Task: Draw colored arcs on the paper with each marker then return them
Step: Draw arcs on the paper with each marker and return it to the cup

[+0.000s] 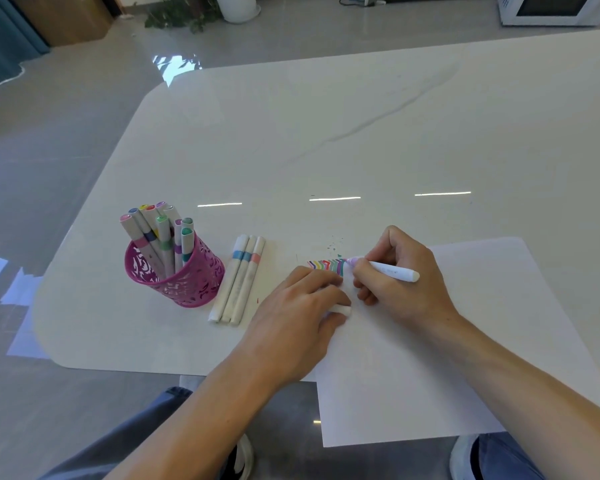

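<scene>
Right hand (400,268) grips a marker (394,271), tip touching colored arcs (327,266) on the paper (465,358). Left hand (302,306) presses the paper, fingers curled round a white cap (342,310). Three markers (238,280) lie on the surface (326,133) beside pink cup (184,278).

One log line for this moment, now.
right hand: holds lilac-tipped white marker, tip at coloured stripes | left hand: grips white marker cap, rests on white paper sheet
</scene>
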The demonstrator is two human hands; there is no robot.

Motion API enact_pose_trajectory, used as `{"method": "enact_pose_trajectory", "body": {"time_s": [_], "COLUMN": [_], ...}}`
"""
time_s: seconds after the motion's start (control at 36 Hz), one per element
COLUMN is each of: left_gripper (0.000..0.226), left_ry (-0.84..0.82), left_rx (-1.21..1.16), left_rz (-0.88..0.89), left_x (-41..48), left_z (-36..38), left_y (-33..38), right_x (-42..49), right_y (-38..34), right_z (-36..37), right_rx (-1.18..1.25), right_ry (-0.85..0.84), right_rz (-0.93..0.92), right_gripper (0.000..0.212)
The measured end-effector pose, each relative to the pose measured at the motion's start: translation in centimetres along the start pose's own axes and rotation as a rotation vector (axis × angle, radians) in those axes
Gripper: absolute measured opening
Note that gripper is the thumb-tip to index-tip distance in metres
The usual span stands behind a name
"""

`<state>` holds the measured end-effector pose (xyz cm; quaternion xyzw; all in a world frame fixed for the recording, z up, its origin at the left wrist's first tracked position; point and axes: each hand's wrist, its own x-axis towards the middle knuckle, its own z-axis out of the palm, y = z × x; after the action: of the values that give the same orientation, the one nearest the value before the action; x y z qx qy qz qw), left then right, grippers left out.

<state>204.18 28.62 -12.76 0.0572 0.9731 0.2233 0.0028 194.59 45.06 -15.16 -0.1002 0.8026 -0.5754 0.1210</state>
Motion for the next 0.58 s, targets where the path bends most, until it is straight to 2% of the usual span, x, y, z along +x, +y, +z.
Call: {"method": "enact_pose_trajectory", "body": {"time_s": [0.58], "left_gripper": [0.019], "left_ry": [0.016], "left_rx": [0.026], "left_rz": [0.008], "left_x": [0.00], "left_z": [0.14], "left_y": [0.08], "right_x": [-0.14], "right_y": [-0.18], "right_z": [-0.10], "right_rx": [0.020], "right_ry": [-0.003], "right_rz": [-0.011], "right_gripper": [0.026]}}
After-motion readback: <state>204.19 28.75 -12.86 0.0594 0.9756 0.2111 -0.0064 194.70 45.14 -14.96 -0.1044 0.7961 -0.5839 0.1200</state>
